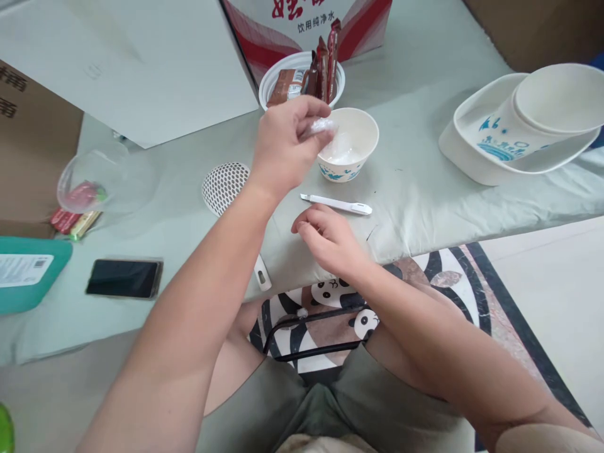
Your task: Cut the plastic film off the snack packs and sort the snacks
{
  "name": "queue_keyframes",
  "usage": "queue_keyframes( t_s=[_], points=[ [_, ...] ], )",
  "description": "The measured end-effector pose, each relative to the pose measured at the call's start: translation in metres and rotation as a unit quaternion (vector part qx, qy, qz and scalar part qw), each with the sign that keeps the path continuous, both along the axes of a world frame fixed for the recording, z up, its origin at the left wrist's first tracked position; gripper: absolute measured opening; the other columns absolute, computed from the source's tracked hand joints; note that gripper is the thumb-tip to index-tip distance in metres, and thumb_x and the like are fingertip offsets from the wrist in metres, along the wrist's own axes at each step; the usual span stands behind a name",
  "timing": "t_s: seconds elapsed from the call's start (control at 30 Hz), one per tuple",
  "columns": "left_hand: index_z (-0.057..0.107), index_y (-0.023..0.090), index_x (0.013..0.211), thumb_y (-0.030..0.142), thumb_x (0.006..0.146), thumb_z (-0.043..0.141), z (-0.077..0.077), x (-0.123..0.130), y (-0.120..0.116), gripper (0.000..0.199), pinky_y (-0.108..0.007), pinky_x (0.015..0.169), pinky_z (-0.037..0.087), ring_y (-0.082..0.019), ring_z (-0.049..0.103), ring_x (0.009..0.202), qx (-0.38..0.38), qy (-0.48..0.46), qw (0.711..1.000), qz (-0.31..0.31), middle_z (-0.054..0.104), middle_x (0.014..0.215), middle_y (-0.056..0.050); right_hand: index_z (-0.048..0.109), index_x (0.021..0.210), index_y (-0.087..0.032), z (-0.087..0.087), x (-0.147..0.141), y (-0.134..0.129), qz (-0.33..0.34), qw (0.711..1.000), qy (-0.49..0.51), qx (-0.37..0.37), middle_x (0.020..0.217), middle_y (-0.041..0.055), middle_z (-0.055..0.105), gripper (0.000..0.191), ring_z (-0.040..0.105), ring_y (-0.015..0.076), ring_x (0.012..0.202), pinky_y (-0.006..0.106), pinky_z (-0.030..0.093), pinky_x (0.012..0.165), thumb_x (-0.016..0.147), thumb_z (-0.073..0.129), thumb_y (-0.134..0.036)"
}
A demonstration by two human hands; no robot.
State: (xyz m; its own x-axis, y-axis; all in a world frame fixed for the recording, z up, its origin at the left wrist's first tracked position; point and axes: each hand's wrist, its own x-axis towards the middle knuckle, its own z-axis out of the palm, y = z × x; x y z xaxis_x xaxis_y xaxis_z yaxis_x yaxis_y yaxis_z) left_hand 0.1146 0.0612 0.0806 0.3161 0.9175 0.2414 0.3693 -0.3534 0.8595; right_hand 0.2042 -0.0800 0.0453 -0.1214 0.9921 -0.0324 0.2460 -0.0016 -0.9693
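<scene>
My left hand (292, 141) is closed in a pinch on a crumpled piece of clear plastic film (321, 128). It hovers at the left rim of a white paper bowl (343, 171) with a blue print. More clear plastic shows inside the bowl. My right hand (325, 239) rests on the table near its front edge, fingers loosely curled, with nothing visible in them. Just beyond it lies a white utility knife (337, 204), blade end to the left, apart from the fingers. Under my left forearm lies a white slotted skimmer (225, 184), its handle partly hidden.
Behind stands a white bowl (337, 94) of brown-wrapped snack packets (323, 69), before a red and white carton (363, 34). At right, stacked paper bowls (507, 129) sit in a white basin (465, 157). A phone (123, 278), clear tub (117, 179) and green packet (28, 302) lie left.
</scene>
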Motion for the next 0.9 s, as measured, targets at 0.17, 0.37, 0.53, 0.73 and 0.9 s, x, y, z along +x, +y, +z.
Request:
queue_keyframes(
  t_s=[0.17, 0.37, 0.53, 0.73, 0.9],
  points=[
    [0.076, 0.019, 0.091, 0.005, 0.074, 0.079, 0.000, 0.038, 0.038, 0.022, -0.035, 0.088, 0.056, -0.015, 0.068, 0.082, 0.033, 0.196, 0.979, 0.042, 0.069, 0.079, 0.004, 0.068, 0.078, -0.020, 0.002, -0.001, -0.003, 0.017, 1.000, -0.006, -0.002, 0.086, 0.0037, 0.061, 0.024, 0.058, 0.0175, 0.085, 0.031, 0.044, 0.078, 0.091, 0.048, -0.027],
    [0.079, 0.015, 0.100, 0.004, 0.073, 0.078, 0.014, 0.047, 0.036, 0.029, -0.042, 0.102, 0.056, -0.024, 0.072, 0.107, -0.024, 0.199, 0.979, 0.024, 0.075, 0.098, -0.001, 0.067, 0.079, -0.020, 0.008, -0.003, 0.000, 0.032, 0.999, 0.004, 0.000, 0.092, 0.0044, 0.064, 0.024, 0.060, 0.0177, 0.091, 0.031, 0.045, 0.080, 0.092, 0.048, -0.026],
    [0.074, 0.017, 0.092, 0.001, 0.070, 0.080, 0.031, 0.040, 0.021, 0.027, -0.031, 0.095, 0.057, -0.013, 0.071, 0.096, -0.056, 0.076, 0.995, -0.022, 0.075, 0.090, 0.004, 0.069, 0.080, -0.021, 0.010, -0.006, 0.002, 0.041, 0.999, 0.004, -0.007, 0.094, 0.0044, 0.064, 0.026, 0.060, 0.0176, 0.090, 0.032, 0.043, 0.078, 0.092, 0.047, -0.026],
    [0.065, 0.024, 0.073, 0.036, 0.093, 0.075, 0.009, -0.019, -0.010, 0.025, -0.027, 0.049, 0.041, -0.005, 0.051, 0.049, -0.049, -0.069, 0.994, 0.067, 0.061, 0.054, 0.009, 0.069, 0.081, -0.019, 0.003, -0.007, 0.002, 0.040, 0.999, -0.005, 0.010, 0.091, 0.0041, 0.061, 0.024, 0.058, 0.0165, 0.086, 0.030, 0.042, 0.074, 0.092, 0.048, -0.027],
    [0.070, 0.022, 0.074, 0.049, 0.082, 0.081, -0.027, -0.092, -0.056, 0.030, -0.027, 0.052, 0.047, -0.010, 0.062, 0.053, -0.063, -0.107, 0.975, 0.183, 0.068, 0.062, 0.003, 0.068, 0.085, -0.017, -0.005, -0.016, 0.001, 0.061, 0.997, -0.037, 0.011, 0.092, 0.0039, 0.060, 0.021, 0.057, 0.0140, 0.079, 0.029, 0.042, 0.072, 0.093, 0.051, -0.027]
  ],
)
